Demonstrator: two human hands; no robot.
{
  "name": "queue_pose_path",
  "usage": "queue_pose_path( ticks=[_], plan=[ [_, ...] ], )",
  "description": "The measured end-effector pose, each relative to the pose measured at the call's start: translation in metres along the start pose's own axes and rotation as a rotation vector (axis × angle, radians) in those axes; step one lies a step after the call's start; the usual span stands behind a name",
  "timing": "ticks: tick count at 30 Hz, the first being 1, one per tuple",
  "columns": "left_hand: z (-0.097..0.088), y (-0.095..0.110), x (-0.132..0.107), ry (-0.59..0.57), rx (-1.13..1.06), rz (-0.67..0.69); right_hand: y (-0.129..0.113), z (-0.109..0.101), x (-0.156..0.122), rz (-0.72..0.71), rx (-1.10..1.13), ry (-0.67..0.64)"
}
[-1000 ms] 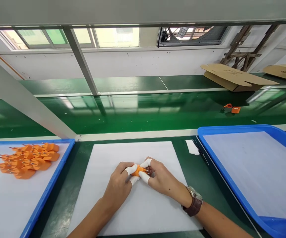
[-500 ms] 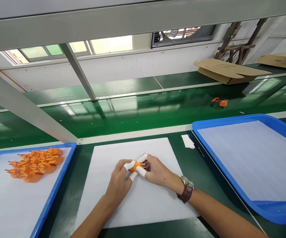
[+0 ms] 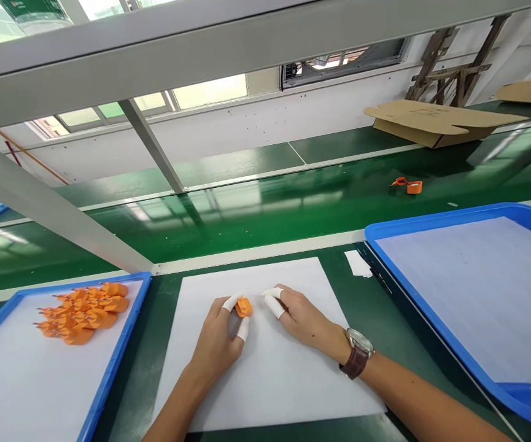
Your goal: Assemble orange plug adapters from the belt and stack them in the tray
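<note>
My left hand point(image 3: 221, 337) has white finger cots on thumb and index finger. Between these two fingertips it holds a small orange plastic part point(image 3: 244, 307), just above a white sheet point(image 3: 265, 374). A small metal spot shows on the part's face; its exact kind is unclear. My right hand point(image 3: 299, 316), also in white finger cots, is a little to the right, apart from the part. Its thumb and index finger are close together, with nothing visible between them. A wristwatch point(image 3: 358, 353) is on the right wrist.
At left, a blue-rimmed tray point(image 3: 111, 368) holds several orange parts point(image 3: 81, 313) with dark tips. Another blue tray point(image 3: 435, 331) lined with white stands at right, near a white scrap point(image 3: 358, 264). Farther back are an orange item point(image 3: 414, 187), a cardboard box point(image 3: 440, 123) and a grey frame post point(image 3: 62, 205).
My right hand has let go of the orange part and drawn away to the right. The part has turned in my left hand, and its metal prongs no longer show sideways. The view has shifted slightly.
</note>
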State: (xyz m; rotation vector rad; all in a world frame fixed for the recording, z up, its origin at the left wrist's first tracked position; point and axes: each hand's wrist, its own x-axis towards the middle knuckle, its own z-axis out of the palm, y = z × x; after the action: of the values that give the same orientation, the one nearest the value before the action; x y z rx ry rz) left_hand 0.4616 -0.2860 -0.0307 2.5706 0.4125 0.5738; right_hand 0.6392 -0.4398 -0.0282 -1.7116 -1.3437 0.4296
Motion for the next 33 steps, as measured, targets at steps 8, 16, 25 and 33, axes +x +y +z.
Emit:
queue_pose_path(
  ticks=[8, 16, 25, 33],
  plan=[
    [-0.002, -0.003, 0.003, -0.078, -0.093, -0.085, 0.011, 0.016, -0.004, -0.164, -0.181, -0.031],
    [-0.008, 0.001, 0.006, 0.102, -0.199, -0.14, 0.015, 0.017, -0.01, -0.199, -0.246, -0.083],
    [-0.105, -0.037, -0.03, 0.488, 0.023, -0.418, 0.021, 0.023, -0.013, -0.261, -0.339, -0.061],
    [-0.183, -0.115, -0.101, 0.474, 0.324, -0.87, 0.024, 0.026, -0.012, -0.27, -0.34, -0.022]
  ],
)
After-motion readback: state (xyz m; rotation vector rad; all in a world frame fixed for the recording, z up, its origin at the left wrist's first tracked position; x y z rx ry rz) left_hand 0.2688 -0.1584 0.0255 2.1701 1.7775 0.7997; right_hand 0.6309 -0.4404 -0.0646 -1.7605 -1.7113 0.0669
